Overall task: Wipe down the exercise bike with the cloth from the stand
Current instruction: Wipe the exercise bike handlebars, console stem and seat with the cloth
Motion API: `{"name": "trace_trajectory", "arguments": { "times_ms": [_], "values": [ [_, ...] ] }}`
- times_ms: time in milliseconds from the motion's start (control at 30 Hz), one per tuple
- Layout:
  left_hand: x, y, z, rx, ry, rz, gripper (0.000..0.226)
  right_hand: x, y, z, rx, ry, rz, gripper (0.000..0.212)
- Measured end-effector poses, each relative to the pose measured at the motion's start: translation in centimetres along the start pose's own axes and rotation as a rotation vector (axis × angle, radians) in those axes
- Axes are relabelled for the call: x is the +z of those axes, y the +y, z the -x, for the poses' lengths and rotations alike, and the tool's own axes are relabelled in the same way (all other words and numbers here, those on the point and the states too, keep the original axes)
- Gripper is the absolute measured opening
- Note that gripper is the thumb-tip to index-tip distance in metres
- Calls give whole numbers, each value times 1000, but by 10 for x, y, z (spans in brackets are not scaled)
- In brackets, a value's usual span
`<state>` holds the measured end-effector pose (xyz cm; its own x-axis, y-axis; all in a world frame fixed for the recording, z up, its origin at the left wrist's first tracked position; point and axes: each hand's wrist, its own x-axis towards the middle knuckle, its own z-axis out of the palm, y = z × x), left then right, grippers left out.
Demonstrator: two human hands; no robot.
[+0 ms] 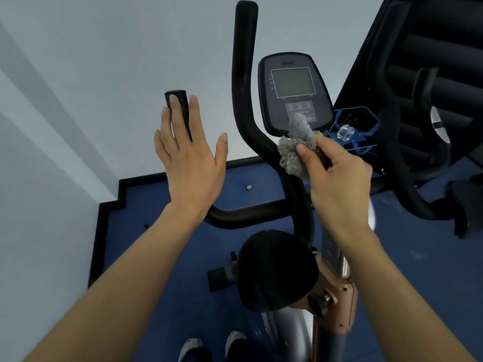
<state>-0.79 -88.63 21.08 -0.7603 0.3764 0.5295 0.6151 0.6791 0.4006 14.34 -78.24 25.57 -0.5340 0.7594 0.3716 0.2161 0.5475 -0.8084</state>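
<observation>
Now, right hand (337, 178): closed around the grey cloth (296, 145), which is bunched against the black handlebar (244, 74) just below the console (294, 92).
Left hand (189, 155): open, fingers spread flat, holding nothing (it overlaps the short grip (180, 105) behind it; contact unclear).
Exercise bike: black saddle (274, 270) between the forearms, on blue floor (156, 231).
Right edge: blue stand (363, 121).

Your right hand (337, 178) grips the grey cloth (298, 145) bunched around a handlebar of the exercise bike (295, 92), just below its console. Your left hand (190, 152) is spread flat, fingers over the left handlebar grip (179, 105), above the black saddle (274, 270).
</observation>
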Motion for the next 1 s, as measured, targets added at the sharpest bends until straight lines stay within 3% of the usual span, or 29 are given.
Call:
{"name": "trace_trajectory", "arguments": {
  "times_ms": [267, 467, 567, 700, 833, 933, 1000],
  "values": [
    [1, 0, -1, -3, -15, -19, 65, 28, 6, -9, -61, -148, 104, 22],
    [2, 0, -2, -7, -23, -10, 65, 22, 11, 9, -129, -35, 236, 22],
    [2, 0, -2, -16, -11, -5, 64, 30, 4, -5, -113, -34, 251, 11],
    [1, 0, -4, -17, -22, 14, 65, 34, -1, -9, -113, -94, 216, 14],
    [-1, 1, -4, -14, -30, 24, 65, 23, 5, 7, -202, -31, 362, 11],
    [-6, 2, -18, -36, 27, 33, 64, 24, 4, -5, -85, -68, 264, 14],
    [-8, 2, -36, -42, 48, 47, 63, 26, -4, -15, -105, -19, 206, 18]
  ]
}}
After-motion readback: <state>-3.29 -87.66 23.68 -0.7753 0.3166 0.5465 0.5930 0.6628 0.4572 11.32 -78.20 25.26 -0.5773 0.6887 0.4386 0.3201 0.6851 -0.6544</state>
